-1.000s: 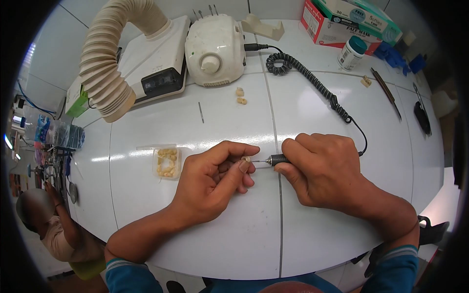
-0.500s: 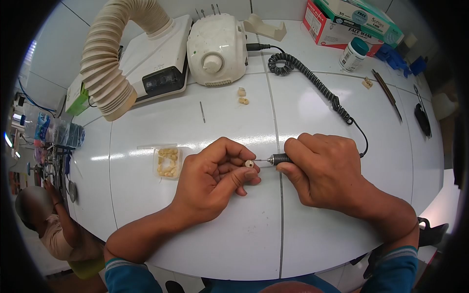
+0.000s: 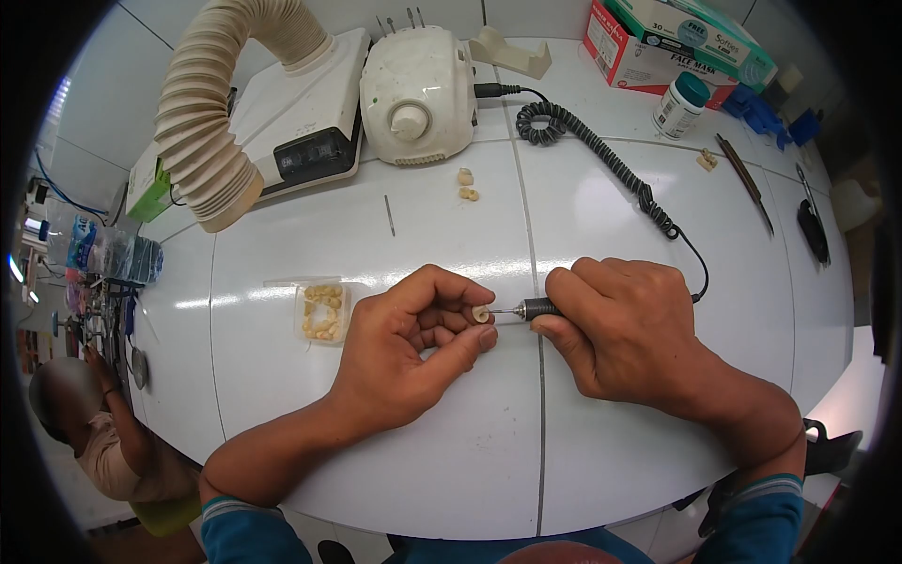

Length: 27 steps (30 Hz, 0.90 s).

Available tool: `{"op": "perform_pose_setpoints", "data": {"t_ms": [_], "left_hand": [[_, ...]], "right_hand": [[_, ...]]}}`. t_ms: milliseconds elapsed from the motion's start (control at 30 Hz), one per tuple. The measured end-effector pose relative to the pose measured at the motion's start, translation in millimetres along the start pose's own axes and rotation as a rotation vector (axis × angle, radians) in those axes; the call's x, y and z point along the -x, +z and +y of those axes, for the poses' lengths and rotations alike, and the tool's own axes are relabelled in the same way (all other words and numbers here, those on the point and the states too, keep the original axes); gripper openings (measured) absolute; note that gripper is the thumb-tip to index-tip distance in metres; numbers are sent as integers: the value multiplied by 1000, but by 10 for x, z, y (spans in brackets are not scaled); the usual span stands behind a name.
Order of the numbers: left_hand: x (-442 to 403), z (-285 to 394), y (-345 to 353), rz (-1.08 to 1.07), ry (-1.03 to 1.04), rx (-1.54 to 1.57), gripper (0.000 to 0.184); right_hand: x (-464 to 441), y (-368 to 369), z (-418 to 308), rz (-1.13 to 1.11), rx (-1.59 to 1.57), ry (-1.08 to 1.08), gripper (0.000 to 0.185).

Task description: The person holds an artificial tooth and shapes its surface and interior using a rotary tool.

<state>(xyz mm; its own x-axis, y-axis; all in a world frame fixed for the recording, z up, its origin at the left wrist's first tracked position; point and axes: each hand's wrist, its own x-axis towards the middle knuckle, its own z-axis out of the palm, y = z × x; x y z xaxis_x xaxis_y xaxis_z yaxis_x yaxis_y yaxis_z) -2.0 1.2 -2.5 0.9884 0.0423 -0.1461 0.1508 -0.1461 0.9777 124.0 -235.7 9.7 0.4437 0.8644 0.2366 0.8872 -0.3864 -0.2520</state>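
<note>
A small cream dental crown [image 3: 481, 314] is pinched between the thumb and fingers of my left hand [image 3: 399, 348], above the white tabletop [image 3: 470, 489]. My right hand [image 3: 629, 329] is wrapped round a dark rotary handpiece [image 3: 539, 308], pointing it left. Its thin metal bur [image 3: 503, 310] reaches the crown's right side; whether the two touch, I cannot tell. From the handpiece, a coiled black cord [image 3: 606, 146] runs back to the white control unit [image 3: 413, 94]. Left of my left hand stands a small clear box [image 3: 300, 320] with several tooth-coloured pieces.
A ribbed suction hose [image 3: 202, 132] hangs at the back left. A loose bur [image 3: 389, 216] and tooth-coloured pieces [image 3: 467, 194] lie beyond my hands. Mask boxes [image 3: 658, 56], a green-capped bottle [image 3: 680, 105] and a brown pointed tool [image 3: 744, 182] are at the right. Another person [image 3: 117, 442] sits far left.
The crown has turned in my left fingers, so a different side shows. My left thumb and fingers have shifted slightly. The right hand and handpiece have hardly moved.
</note>
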Motion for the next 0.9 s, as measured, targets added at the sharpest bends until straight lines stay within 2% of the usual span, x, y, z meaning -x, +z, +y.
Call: {"op": "perform_pose_setpoints", "data": {"t_ms": [900], "left_hand": [[12, 25, 38, 79, -67, 132, 19]], "right_hand": [[-1, 10, -9, 2, -3, 8, 30]]}}
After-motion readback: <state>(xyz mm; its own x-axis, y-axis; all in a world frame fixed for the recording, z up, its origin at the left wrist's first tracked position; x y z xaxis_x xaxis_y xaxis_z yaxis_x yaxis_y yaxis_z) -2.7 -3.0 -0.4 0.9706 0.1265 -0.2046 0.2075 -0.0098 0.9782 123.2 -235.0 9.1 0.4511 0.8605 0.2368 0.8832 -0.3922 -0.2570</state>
